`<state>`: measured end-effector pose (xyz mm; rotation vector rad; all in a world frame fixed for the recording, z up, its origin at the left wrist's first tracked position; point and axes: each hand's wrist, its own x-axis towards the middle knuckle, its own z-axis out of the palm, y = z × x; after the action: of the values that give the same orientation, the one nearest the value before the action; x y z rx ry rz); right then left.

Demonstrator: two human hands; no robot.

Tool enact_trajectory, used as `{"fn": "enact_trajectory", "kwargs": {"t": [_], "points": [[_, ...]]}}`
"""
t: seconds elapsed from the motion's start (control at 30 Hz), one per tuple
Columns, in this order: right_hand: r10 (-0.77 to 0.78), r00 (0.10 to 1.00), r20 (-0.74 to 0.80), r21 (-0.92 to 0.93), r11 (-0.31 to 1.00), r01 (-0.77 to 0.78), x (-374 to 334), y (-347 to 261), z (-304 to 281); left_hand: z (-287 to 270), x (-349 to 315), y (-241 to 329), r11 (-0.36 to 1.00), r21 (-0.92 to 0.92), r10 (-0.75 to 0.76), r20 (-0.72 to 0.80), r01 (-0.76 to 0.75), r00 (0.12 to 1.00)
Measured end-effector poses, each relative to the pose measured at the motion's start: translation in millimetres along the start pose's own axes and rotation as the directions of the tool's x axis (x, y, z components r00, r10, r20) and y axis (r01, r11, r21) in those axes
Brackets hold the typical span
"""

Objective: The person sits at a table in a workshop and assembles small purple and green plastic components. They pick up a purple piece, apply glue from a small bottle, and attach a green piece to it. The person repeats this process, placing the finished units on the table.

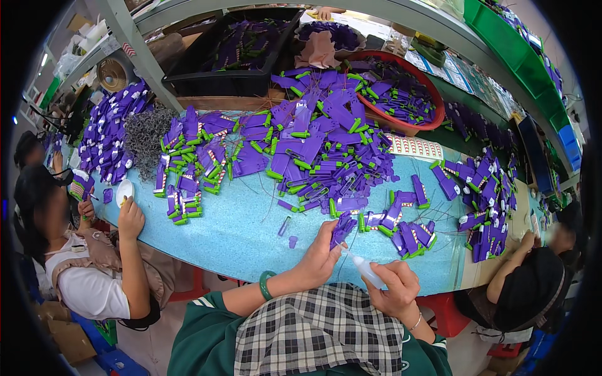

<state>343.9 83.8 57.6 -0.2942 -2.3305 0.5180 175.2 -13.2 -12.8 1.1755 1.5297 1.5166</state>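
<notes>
Between the fingers of my left hand [315, 258], purple plastic pieces [343, 229] are held above the front of the blue table [244, 247]. My right hand [397, 289] is wrapped round a translucent white squeeze bottle [367, 272]. Its thin nozzle points up and left, close to the held pieces; whether it touches them I cannot tell. Just beyond, a small group of purple-and-green pieces with red-and-white striped strips [411, 233] lies on the table. A large heap of purple pieces with green ends [326, 144] spreads farther back. Two loose purple bits [285, 226] lie left of my left hand.
Behind the heap stand a black crate [229, 86] and a red basin [441, 108] with more pieces. Grey coiled wires [145, 141] are piled at the left. Co-workers sit at left [94, 269] and right [523, 282]. A metal shelf frame [141, 56] crosses overhead.
</notes>
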Motion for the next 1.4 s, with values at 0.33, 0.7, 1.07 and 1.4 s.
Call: {"fn": "enact_trajectory", "kwargs": {"t": [0.33,0.7,1.07,1.4], "points": [[0.621,0.780,-0.073,0.793,0.511,-0.332,26.9,41.0,1.9,-97.8,55.6,47.2,0.590,-0.790,-0.152,-0.314,-0.169,0.937],[0.473,0.757,0.452,0.778,0.206,-0.593,206.7,115.3,46.1,-153.2,90.9,-2.0,0.530,-0.750,-0.180,-0.555,-0.395,0.812],[0.521,0.831,0.196,0.216,0.803,-0.555,395.8,194.6,179.0,-164.0,90.5,-1.6,0.517,-0.777,-0.145,-0.493,-0.359,0.858],[0.246,0.968,0.039,0.538,0.811,-0.228,279.2,64.1,115.4,-148.6,81.0,8.2,0.533,-0.793,-0.074,-0.393,-0.297,0.917]]}}
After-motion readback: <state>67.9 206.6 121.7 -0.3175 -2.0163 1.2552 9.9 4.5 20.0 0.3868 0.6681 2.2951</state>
